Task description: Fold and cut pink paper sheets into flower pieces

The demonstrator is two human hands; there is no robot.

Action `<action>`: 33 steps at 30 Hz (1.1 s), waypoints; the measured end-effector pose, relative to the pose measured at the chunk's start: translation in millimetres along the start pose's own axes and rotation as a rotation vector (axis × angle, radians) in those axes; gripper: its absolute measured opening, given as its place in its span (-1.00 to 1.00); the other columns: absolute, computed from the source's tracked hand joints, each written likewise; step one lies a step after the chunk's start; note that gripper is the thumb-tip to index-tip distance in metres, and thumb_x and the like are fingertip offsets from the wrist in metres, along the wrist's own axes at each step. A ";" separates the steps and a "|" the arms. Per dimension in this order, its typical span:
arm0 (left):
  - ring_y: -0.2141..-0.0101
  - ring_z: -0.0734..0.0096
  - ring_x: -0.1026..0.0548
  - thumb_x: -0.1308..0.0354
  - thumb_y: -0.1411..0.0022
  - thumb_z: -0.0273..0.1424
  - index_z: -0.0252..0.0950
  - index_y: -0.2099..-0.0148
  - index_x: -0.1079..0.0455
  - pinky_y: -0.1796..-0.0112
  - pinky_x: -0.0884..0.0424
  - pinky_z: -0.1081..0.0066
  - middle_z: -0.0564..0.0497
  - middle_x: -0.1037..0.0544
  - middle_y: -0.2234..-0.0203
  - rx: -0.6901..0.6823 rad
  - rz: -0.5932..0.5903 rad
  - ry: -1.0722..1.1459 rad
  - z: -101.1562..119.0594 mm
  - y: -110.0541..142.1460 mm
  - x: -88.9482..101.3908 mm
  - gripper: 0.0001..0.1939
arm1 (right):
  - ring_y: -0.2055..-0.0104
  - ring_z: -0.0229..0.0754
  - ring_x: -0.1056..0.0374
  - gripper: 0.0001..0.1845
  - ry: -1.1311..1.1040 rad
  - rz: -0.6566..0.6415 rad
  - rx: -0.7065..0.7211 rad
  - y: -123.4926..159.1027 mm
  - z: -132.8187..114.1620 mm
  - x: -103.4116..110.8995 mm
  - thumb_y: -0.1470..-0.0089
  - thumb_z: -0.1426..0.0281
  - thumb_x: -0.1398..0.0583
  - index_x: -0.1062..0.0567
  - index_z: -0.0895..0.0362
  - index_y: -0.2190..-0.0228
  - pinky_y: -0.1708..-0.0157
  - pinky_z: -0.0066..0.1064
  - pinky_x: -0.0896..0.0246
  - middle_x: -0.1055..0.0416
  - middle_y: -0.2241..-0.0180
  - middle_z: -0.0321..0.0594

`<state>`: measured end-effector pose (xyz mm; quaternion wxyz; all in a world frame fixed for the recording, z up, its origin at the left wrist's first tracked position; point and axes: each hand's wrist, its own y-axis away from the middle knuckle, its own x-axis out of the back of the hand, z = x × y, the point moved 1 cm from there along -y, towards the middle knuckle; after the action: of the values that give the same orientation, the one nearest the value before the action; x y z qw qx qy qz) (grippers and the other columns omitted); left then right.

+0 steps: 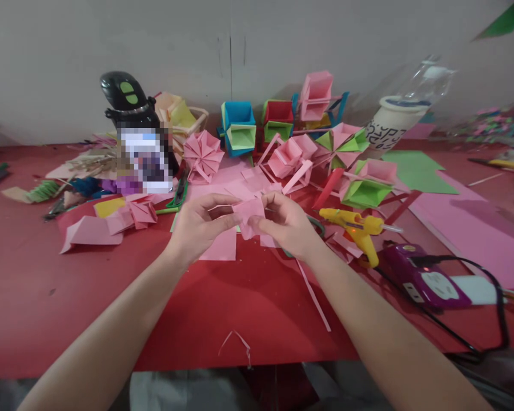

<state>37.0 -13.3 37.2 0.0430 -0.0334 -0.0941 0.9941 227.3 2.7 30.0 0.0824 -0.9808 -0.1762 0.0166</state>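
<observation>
A small pink piece of paper (pixel 249 213) with creases is held up between my two hands over the red table. My left hand (pixel 205 221) pinches its left edge between thumb and fingers. On the other side, my right hand (pixel 285 221) grips the paper with its thumb pressed on the front. Below and behind the hands lie flat pink paper squares (pixel 220 246), partly covered by the fingers. A green-handled pair of scissors (pixel 180 191) rests just beyond my left hand. To the right of my right hand is a yellow glue gun (pixel 360 225).
Folded paper models, including a blue box (pixel 239 117) and a pink pleated one (pixel 203 154), line the back. A phone (pixel 148 160) leans on a black holder at left. At right are a purple power strip (pixel 426 277), its black cable, pink sheets (pixel 475 240) and a patterned cup (pixel 388 125).
</observation>
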 end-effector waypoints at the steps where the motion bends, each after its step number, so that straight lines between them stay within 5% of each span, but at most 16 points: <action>1: 0.28 0.42 -0.59 -0.46 -0.04 -0.44 -0.28 0.18 -0.60 0.20 -0.55 0.41 -0.01 -0.66 0.26 -0.010 -0.007 -0.032 0.3 0.3 -0.2 -0.75 | 0.31 -0.23 -0.33 -0.66 0.013 -0.032 -0.007 0.3 -0.3 -0.8 0.02 0.27 -0.40 -0.38 0.10 0.32 0.30 -0.34 -0.30 -0.38 0.33 -0.29; 6: 0.28 0.36 -0.63 -0.44 -0.07 -0.44 -0.27 0.18 -0.61 0.23 -0.60 0.41 -0.01 -0.68 0.29 -0.080 -0.043 -0.142 2.2 2.4 -1.6 -0.78 | 0.27 -0.20 -0.38 -0.75 0.125 -0.126 0.084 0.5 -1.9 -1.3 -0.06 0.29 -0.36 -0.48 0.10 0.24 0.26 -0.35 -0.30 -0.46 0.28 -0.25; 15: 0.32 0.35 -0.63 -0.42 -0.11 -0.39 -0.26 0.10 -0.62 0.25 -0.60 0.42 -0.01 -0.68 0.34 -0.160 -0.009 -0.323 3.0 4.4 0.2 -0.73 | 0.40 -0.27 -0.33 -0.73 0.156 -0.092 0.100 0.5 0.6 0.2 -0.05 0.26 -0.39 -0.52 0.10 0.24 0.38 -0.39 -0.26 -0.47 0.33 -0.31; 33: 0.30 0.33 -0.65 -0.41 -0.13 -0.38 -0.28 0.09 -0.63 0.23 -0.61 0.41 -0.03 -0.70 0.31 -0.197 0.059 -0.364 7.6 6.0 -0.1 -0.73 | 0.25 -0.17 -0.40 -0.67 0.089 -0.093 0.084 -1.0 0.3 3.0 -0.05 0.17 -0.40 -0.51 0.09 0.24 0.20 -0.31 -0.35 -0.48 0.30 -0.26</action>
<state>36.1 -20.5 43.5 -0.0072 0.1398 -0.1960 0.9706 229.7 4.6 29.9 0.1320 -0.9669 -0.2170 -0.0232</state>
